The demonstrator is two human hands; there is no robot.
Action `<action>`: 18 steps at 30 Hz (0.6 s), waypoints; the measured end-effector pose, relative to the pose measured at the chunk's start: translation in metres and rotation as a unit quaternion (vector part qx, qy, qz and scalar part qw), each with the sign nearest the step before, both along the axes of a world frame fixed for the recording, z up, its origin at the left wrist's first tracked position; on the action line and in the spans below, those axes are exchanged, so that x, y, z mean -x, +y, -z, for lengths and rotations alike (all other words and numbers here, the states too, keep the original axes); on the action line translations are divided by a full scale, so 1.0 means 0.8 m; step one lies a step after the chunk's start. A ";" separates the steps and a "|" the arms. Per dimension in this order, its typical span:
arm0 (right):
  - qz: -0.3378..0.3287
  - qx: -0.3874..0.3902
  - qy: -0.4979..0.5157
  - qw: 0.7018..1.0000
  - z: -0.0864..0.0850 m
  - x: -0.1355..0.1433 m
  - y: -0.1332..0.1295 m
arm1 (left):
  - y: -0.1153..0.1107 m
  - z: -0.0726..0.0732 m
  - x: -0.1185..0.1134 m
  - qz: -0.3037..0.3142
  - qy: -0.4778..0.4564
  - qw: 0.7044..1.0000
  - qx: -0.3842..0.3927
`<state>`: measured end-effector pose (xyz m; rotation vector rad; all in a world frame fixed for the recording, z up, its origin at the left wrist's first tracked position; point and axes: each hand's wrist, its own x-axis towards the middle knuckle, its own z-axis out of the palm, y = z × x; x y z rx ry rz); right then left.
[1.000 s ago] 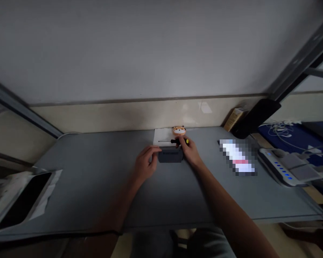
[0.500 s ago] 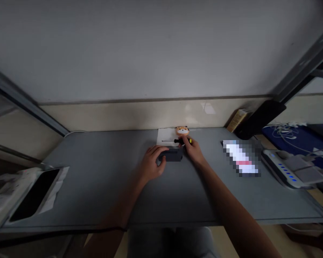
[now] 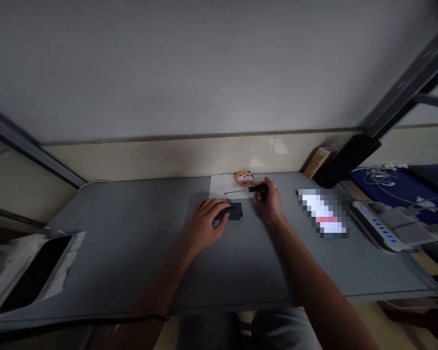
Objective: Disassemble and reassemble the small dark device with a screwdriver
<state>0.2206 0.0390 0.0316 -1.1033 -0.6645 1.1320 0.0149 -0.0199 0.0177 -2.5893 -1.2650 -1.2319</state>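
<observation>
A dark grey box with slots (image 3: 235, 212) lies on the grey table, and my left hand (image 3: 209, 222) is closed around its left end. My right hand (image 3: 270, 200) grips the black handle of a screwdriver (image 3: 255, 189), whose thin shaft points left above a white sheet of paper (image 3: 219, 186). Behind the screwdriver, an orange and white animal-faced object (image 3: 244, 177) sits at the paper's right part. The box's left end is hidden under my left fingers.
To the right are a blurred-out bright device (image 3: 323, 212), a power strip with plugs (image 3: 381, 228), a yellowish box (image 3: 317, 163) and a black case (image 3: 348, 160). A black tablet-like object (image 3: 36, 274) lies at the left table edge (image 3: 95, 311).
My right hand has moved right, away from the box, with the screwdriver, and now holds it by the handle's rear. My left hand stays on the box. The view has shifted slightly.
</observation>
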 end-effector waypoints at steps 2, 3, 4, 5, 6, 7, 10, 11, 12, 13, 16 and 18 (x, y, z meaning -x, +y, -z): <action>0.026 -0.002 0.026 0.999 -0.005 -0.005 0.001 | 0.001 0.003 -0.001 -0.006 0.013 1.000 -0.003; 0.037 -0.002 0.035 0.999 -0.007 -0.008 0.002 | 0.001 0.004 -0.001 -0.008 0.018 1.000 -0.008; 0.047 0.002 0.042 0.998 -0.009 -0.010 0.002 | 0.001 0.005 -0.002 -0.009 0.023 1.000 -0.016; 0.054 0.008 0.049 0.997 -0.011 -0.012 0.002 | 0.001 0.006 -0.003 -0.011 0.026 0.999 -0.025; 0.060 0.016 0.056 0.996 -0.012 -0.013 0.002 | 0.001 0.006 -0.004 -0.015 0.030 0.999 -0.034; 0.064 0.022 0.062 0.996 -0.013 -0.014 0.002 | 0.001 0.007 -0.005 -0.019 0.034 0.998 -0.041; 0.058 0.036 0.071 0.995 -0.011 -0.016 0.000 | 0.000 0.007 -0.007 -0.033 0.047 0.997 -0.041; 0.057 0.041 0.075 0.995 -0.010 -0.017 0.000 | 0.000 0.007 -0.008 -0.035 0.051 0.997 -0.039; 0.058 0.046 0.078 0.994 -0.010 -0.017 -0.001 | 0.000 0.006 -0.008 -0.036 0.054 0.997 -0.037; 0.061 0.052 0.082 0.993 -0.009 -0.017 -0.001 | 0.000 0.006 -0.008 -0.037 0.057 0.997 -0.035; 0.067 0.059 0.086 0.992 -0.008 -0.018 -0.001 | -0.001 0.005 -0.009 -0.044 0.070 0.996 -0.030; 0.067 0.056 0.086 0.992 -0.007 -0.019 0.000 | -0.002 0.005 -0.010 -0.049 0.080 0.995 -0.029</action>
